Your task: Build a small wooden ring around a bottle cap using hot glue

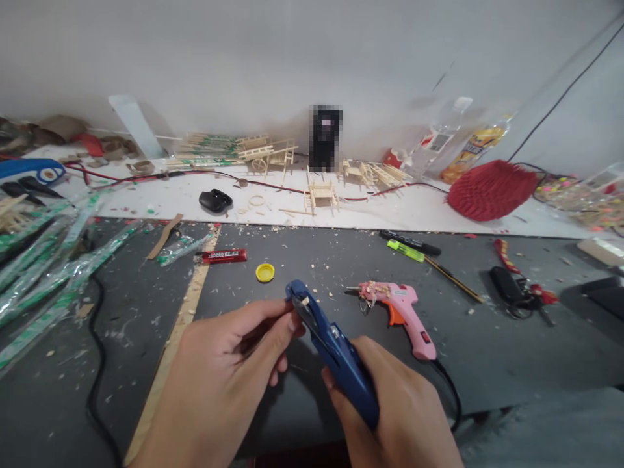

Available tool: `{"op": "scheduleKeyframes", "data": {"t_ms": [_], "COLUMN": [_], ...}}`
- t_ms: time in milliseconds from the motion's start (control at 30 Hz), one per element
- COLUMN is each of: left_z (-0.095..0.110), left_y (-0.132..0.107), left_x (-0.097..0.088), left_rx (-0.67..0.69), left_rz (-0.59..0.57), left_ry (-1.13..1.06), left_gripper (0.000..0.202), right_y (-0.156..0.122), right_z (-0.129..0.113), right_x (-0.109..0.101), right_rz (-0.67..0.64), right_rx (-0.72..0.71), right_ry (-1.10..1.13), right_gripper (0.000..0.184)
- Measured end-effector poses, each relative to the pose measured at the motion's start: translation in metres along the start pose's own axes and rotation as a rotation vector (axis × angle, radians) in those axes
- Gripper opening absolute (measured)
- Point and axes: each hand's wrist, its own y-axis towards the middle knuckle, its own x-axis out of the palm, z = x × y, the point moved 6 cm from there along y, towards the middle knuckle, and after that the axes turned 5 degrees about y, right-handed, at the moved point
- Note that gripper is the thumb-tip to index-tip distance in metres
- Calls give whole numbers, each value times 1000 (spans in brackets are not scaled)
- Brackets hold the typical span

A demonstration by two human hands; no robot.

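Observation:
My right hand (390, 409) grips the handles of a pair of blue cutters (336, 354), their jaws pointing up and to the left. My left hand (229, 370) pinches a small piece of wood stick (305, 301) and holds it in the cutter jaws. Both hands hover over the dark grey mat (273, 390) near the front edge.
A pink glue gun (400, 312) lies just right of the cutters, its black cord trailing toward me. A yellow cap (265, 272), a red lighter (224, 256), pens (412, 247), stick models (322, 193), a red paper fan (490, 190) and bundles of wrapped sticks (43, 266) surround the mat.

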Motion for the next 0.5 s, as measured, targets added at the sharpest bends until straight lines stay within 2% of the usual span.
{"op": "scheduleKeyframes", "data": {"t_ms": [233,400,500], "left_z": [-5,-2,-3], "left_y": [3,-1,2], "left_x": [1,7,9], "left_rx": [-35,12,4], "left_rz": [-16,-24,-18], "left_ry": [-13,-223,-194], "left_gripper": [29,27,27], "right_y": [2,5,6], "right_z": [4,5,3], "right_x": [4,7,11], "right_rz": [-17,-27,-36], "right_rx": [-7,29,17], "right_ry": [-3,-43,-49], "right_gripper": [14,13,11]}}
